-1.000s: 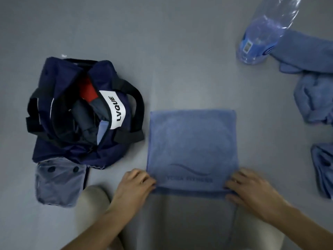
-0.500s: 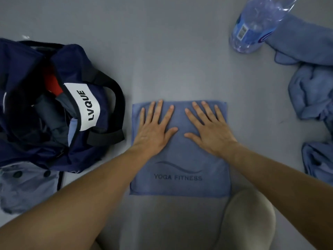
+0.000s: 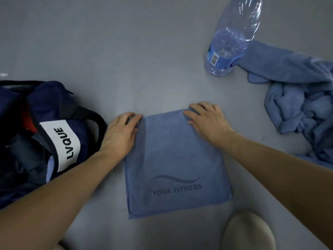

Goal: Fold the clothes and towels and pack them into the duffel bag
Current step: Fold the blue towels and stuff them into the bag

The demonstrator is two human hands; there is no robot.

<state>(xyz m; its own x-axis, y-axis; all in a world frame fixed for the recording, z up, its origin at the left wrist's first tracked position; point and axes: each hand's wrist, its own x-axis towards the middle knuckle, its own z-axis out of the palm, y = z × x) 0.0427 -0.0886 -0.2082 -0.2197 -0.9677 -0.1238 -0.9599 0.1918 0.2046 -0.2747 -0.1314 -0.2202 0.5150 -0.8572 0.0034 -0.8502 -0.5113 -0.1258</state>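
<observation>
At the left, the duffel bag [image 3: 54,141] lies open on the grey floor [image 3: 126,51], already with dark and red clothes inside (its white label reads LVQUE). Just beside it, the left hand [image 3: 122,130] is now at the far-left corner of the folded towel [image 3: 176,159]. Half a second ago this hand lay flat with spread fingers on the middle of the cloth. Now the fingers are bent around the corner and pinch it, and the corner looks a little raised. The towel itself is a neat square in front of the person, with its printed side up.

The right hand [image 3: 205,120] has made the same move to the far-right corner, where its fingers curl over the edge and its thumb rests on the cloth (whether the fingertips reach under, I cannot tell). So the smoothing seems finished, and I judge that one more fold, or lifting the towel toward the bag, comes next.

Further right stand a water bottle [image 3: 232,37] and some crumpled towels [image 3: 297,109], not yet folded.
</observation>
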